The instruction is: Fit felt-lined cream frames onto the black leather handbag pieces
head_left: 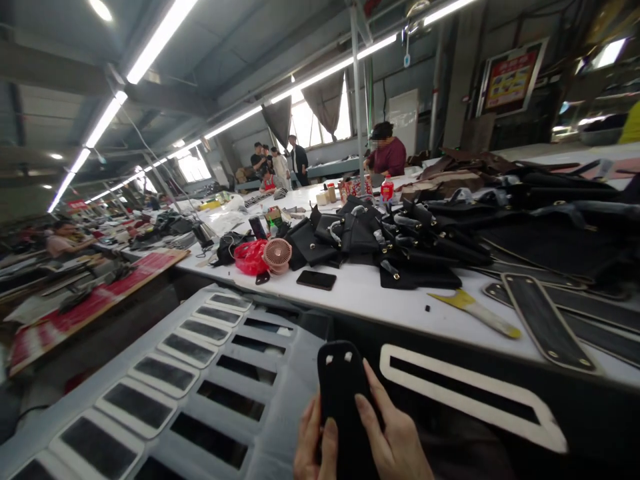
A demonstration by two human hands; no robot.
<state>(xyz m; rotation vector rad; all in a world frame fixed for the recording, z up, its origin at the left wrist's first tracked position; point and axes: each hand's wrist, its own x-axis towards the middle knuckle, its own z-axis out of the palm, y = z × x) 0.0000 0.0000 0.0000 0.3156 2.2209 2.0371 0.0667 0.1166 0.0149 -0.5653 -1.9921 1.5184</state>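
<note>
Black leather strap piece (344, 393) at six o'clock, pinched by left hand (314, 445) and right hand (393, 437); the white worktop (360, 293) lies toward twelve.

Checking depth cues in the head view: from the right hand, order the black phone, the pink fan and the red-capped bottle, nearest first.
Measured from the right hand:
1. Black phone, flat near the table's front edge.
2. Pink fan, just beyond, to the left.
3. Red-capped bottle, far back on the table.

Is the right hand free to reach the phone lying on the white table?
Probably not right away: the right hand and left hand both grip a black strap piece. Nothing lies between them and the phone.
</note>
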